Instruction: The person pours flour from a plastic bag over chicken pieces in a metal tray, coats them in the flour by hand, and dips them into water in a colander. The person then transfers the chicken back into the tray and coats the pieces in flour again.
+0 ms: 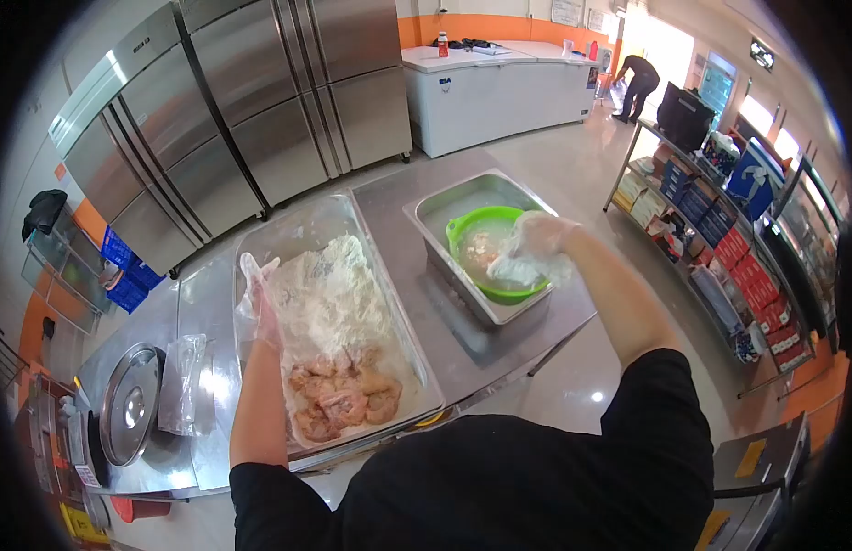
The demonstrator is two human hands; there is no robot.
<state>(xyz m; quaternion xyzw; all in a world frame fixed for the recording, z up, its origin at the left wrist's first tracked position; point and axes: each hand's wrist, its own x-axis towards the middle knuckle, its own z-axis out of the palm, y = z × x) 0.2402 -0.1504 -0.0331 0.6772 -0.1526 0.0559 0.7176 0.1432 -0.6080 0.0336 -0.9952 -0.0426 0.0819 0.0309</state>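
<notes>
My left hand, in a loose clear plastic glove, is at the left side of a large tray, its fingers stretched out. White flour is heaped across the tray's far and middle part. Raw, pale pink chicken pieces lie together at the near end. To the right, my right hand, also gloved, reaches over the right side of a green strainer. Blur and the baggy glove hide how its fingers are set. The strainer sits in cloudy liquid inside a deep steel pan, with pale bits in it.
A round steel lid and clear plastic bags lie on the steel table at left. Beyond stand steel refrigerators and a white chest freezer. Loaded shelves line the right. Another person bends far back.
</notes>
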